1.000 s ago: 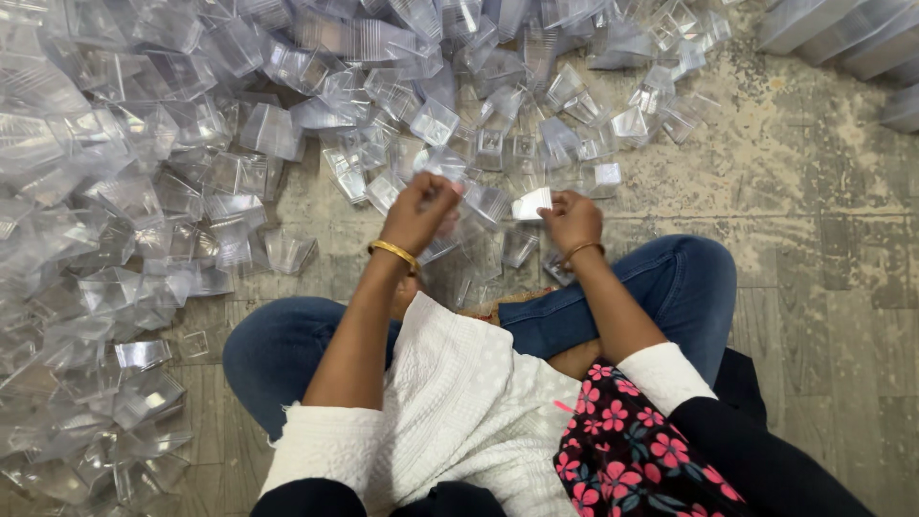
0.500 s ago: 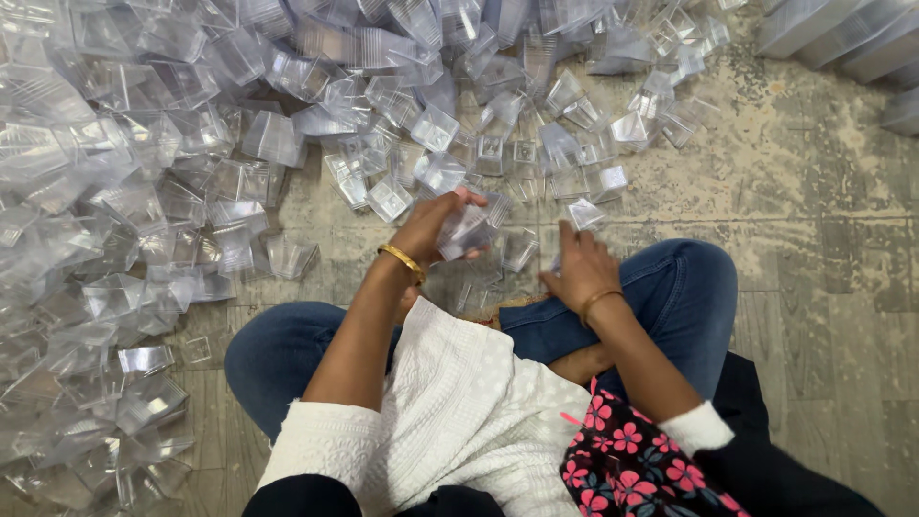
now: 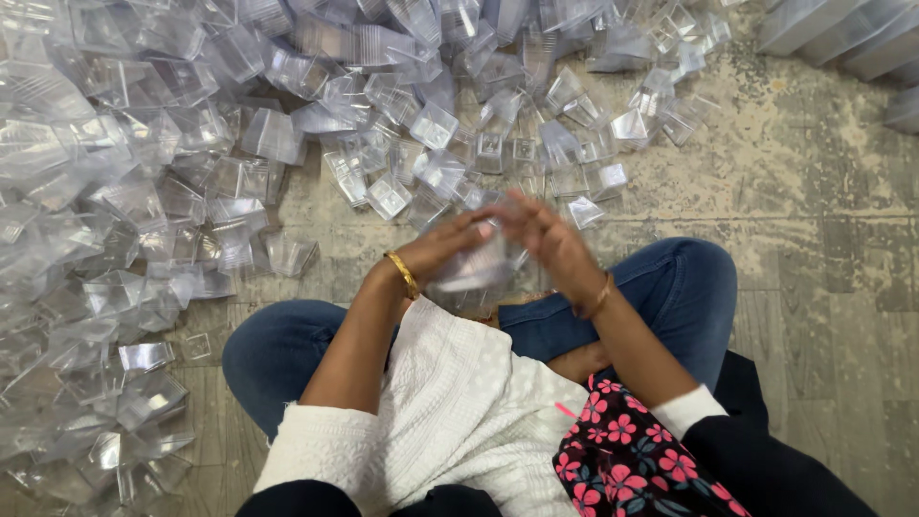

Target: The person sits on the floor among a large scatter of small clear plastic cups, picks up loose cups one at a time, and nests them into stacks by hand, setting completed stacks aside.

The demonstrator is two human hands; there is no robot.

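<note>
head view looks straight down on a person seated cross-legged on a worn grey floor (image 3: 823, 287), with two bare hands raised over the lap. one small clear plastic cup (image 3: 471, 270) sits between them, or perhaps a short nested stack; motion blur makes an exact count impossible. around the knees lies a heap of loose cups (image 3: 144, 191), far too many to count, spreading across the left side and the top of the frame. two stacked rows of cups (image 3: 842, 33) lie at the top right corner.

the held cup is transparent and square-sided, catching pale glints, and its edges are smeared by blur. it hangs just above the lap, in front of the white top (image 3: 459, 402), between blue-jeaned knees (image 3: 670, 287).

the left hand (image 3: 445, 247), a gold bangle (image 3: 403, 275) at its wrist, curls its fingers (image 3: 474, 225) around the cup's left side and top, partly closed on it. the right hand (image 3: 550, 244), wearing a thin bracelet (image 3: 595, 299), lays its fingers close together against the cup's right side, touching the left fingertips above it. a floral cloth (image 3: 622, 450) lies at the person's right arm.
</note>
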